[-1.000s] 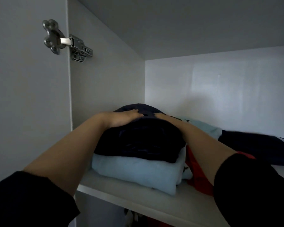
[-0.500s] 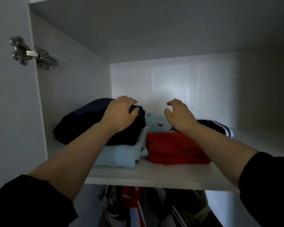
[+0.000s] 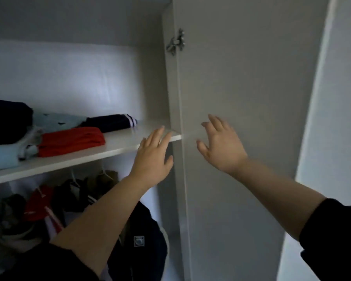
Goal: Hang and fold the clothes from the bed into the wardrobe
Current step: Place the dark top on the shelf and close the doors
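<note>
The wardrobe door [image 3: 241,98] stood open at my right, and the white shelf [image 3: 120,145] ran off to the left. Hung clothes [image 3: 69,199] crowded beneath the shelf. On its left part lay the folded clothes: a navy garment [image 3: 6,122] atop a pale blue one [image 3: 2,159], with a red one [image 3: 71,140] beside them. My left hand [image 3: 152,159] was spread and empty before the shelf's end. My right hand [image 3: 221,147], equally spread, was at the door; I could not tell whether it touched.
</note>
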### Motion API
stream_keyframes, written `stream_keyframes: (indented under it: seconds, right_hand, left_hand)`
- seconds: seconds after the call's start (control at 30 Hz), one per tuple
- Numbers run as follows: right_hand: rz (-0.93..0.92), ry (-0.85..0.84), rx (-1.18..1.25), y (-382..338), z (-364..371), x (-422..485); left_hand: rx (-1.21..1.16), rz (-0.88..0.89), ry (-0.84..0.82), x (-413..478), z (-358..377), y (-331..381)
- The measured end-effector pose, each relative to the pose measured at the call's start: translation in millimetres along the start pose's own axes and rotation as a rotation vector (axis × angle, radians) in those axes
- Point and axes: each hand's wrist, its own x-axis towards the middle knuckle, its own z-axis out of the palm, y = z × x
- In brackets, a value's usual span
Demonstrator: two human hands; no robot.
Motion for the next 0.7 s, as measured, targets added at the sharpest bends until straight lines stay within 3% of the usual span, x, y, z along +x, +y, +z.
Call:
stream_keyframes:
  seconds: [0.2,0.37,0.5,0.7]
  right_hand:
    - [0.112,0.001,-0.315,73.0,-121.2,-157.2]
    - [0.404,0.041,-0.423,93.7,-188.2,-297.1]
    - [0.588,-0.062,-0.523,96.8,-236.9,-399.4]
    - [0.823,-0.083,-0.67,102.5,-324.6,-536.4]
  left_hand:
    - [-0.119,0.24,0.007,-36.6,12.6,175.0]
    - [-0.22,0.526,0.01,-102.8,12.0,291.5]
    - [-0.256,0.668,-0.089,-169.7,19.1,375.9]
    - [-0.378,0.867,-0.134,-244.5,1.4,514.6]
